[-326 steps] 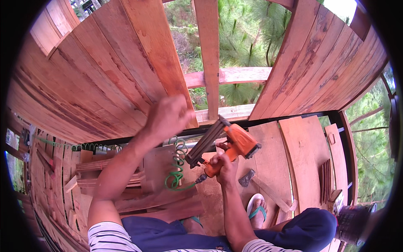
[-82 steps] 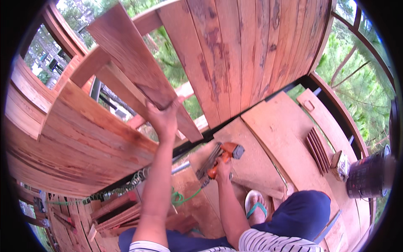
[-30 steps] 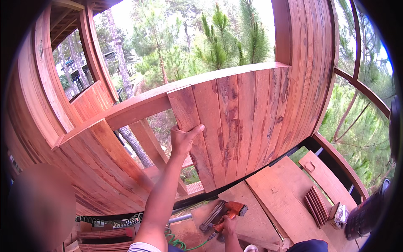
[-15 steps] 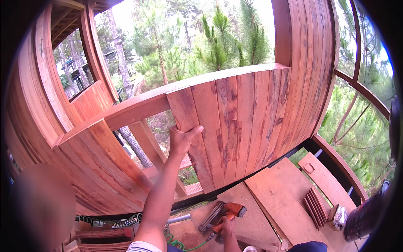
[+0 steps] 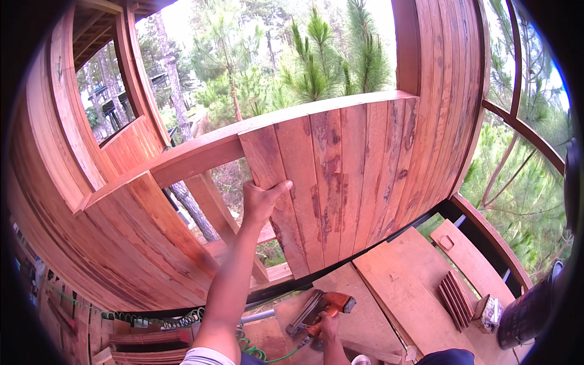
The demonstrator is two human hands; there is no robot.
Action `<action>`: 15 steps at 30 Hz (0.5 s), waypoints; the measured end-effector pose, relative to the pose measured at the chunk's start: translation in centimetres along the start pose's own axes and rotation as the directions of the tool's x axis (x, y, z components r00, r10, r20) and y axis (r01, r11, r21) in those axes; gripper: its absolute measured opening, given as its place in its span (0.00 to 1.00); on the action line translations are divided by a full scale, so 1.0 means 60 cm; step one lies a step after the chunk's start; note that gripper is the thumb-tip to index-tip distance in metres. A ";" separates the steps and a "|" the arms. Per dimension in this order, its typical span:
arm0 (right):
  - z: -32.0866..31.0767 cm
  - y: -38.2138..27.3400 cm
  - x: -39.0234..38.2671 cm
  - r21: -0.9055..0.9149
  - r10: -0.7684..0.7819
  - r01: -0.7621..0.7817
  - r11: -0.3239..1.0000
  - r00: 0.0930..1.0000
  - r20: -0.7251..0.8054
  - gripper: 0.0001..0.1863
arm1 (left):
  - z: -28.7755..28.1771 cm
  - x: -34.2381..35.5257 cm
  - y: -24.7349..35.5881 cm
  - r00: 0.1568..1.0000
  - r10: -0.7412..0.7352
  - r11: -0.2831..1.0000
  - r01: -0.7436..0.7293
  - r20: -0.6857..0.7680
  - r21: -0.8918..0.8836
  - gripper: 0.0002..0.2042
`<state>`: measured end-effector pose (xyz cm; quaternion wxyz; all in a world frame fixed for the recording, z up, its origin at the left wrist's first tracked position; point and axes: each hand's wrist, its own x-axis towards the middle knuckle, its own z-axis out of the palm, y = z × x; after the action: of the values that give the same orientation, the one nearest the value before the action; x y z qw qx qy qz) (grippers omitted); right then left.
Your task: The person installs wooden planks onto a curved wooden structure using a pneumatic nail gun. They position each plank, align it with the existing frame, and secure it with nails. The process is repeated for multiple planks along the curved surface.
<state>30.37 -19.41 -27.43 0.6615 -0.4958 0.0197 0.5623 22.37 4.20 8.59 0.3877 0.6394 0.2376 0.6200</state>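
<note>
My left hand [image 5: 261, 199] is closed round the left edge of a reddish wooden board [image 5: 263, 153], with the thumb on its face. The board stands upright at the left end of a row of vertical planks [image 5: 328, 176] under a sill [image 5: 328, 107]. To its left is a gap through which a slanted brace [image 5: 213, 204] and a tree trunk show. Low in front of me, my right hand [image 5: 329, 330] is wrapped round the handle of an orange and dark nail gun [image 5: 338, 300]. A green air hose [image 5: 252, 348] runs from near the gun's lower end.
Sheets of plywood [image 5: 389, 286] cover the floor. At right are a stack of short boards [image 5: 455, 298], a bundle wrapped in clear plastic [image 5: 488, 313] and a dark bucket [image 5: 526, 322]. More boards [image 5: 149, 347] lie at lower left. An opening runs along the floor's far-right edge.
A blurred round shape at lower left is gone, uncovering boards and coiled hose there. The view has shifted slightly; both hands keep their holds.
</note>
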 end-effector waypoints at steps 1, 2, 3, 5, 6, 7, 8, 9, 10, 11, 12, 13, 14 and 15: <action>0.010 -0.007 -0.014 -0.006 0.022 -0.022 1.000 1.000 0.004 0.19 | -0.010 -0.001 0.000 1.000 -0.006 1.000 0.006 0.003 -0.001 0.14; 0.017 -0.009 -0.025 -0.011 0.045 -0.045 0.999 0.999 0.009 0.19 | -0.020 0.000 0.000 1.000 -0.012 1.000 0.012 0.006 -0.002 0.14; 0.009 -0.007 -0.018 0.002 0.024 -0.024 1.000 0.999 0.027 0.19 | -0.014 0.002 0.000 1.000 -0.016 1.000 0.016 0.018 -0.023 0.14; -0.008 -0.005 -0.003 0.029 -0.019 0.018 0.999 0.998 0.062 0.19 | 0.002 0.005 0.001 0.998 -0.018 0.997 0.022 0.053 -0.071 0.14; -0.007 -0.009 -0.004 -0.032 -0.063 0.066 0.997 0.995 0.073 0.18 | 0.001 0.006 0.005 0.998 -0.017 0.996 0.022 0.066 -0.083 0.14; -0.001 -0.021 -0.017 -0.099 -0.096 0.104 0.990 0.992 0.088 0.17 | -0.005 0.004 0.007 0.998 -0.024 0.998 0.028 0.064 -0.064 0.14; 0.006 -0.034 -0.029 -0.163 -0.128 0.144 0.976 0.986 0.104 0.16 | -0.009 0.004 0.008 0.998 -0.031 0.998 0.033 0.064 -0.046 0.14; 0.024 -0.065 -0.056 -0.207 -0.196 0.222 0.953 0.971 0.135 0.16 | -0.015 0.001 0.010 0.997 -0.040 0.999 0.042 0.058 -0.029 0.14; 0.049 -0.106 -0.083 -0.249 -0.264 0.300 0.921 0.949 0.170 0.17 | -0.020 0.000 0.013 0.997 -0.048 0.998 0.050 0.054 -0.029 0.12; 0.062 -0.144 -0.092 -0.308 -0.292 0.339 0.889 0.938 0.189 0.16 | -0.021 0.000 0.011 0.997 -0.042 0.999 0.042 0.062 0.001 0.12; 0.078 -0.184 -0.101 -0.364 -0.324 0.380 0.851 0.923 0.206 0.16 | -0.019 0.004 0.008 0.997 -0.034 0.999 0.032 0.074 0.026 0.12; 0.110 -0.230 -0.132 -0.338 -0.401 0.465 0.818 0.883 0.244 0.15 | -0.023 0.002 0.005 0.996 -0.029 0.998 0.024 0.082 0.056 0.11; 0.138 -0.275 -0.158 -0.313 -0.486 0.553 0.772 0.831 0.270 0.15 | -0.017 0.002 -0.001 0.997 -0.013 0.998 0.009 0.081 0.054 0.11; 0.151 -0.304 -0.165 -0.261 -0.584 0.643 0.720 0.764 0.274 0.10 | -0.005 0.005 -0.004 0.996 0.009 0.999 -0.013 0.088 0.045 0.11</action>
<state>35.86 -18.17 -5.52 0.7138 -0.5297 -0.3008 0.3456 22.17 4.65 8.58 0.3797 0.6759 0.2309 0.5879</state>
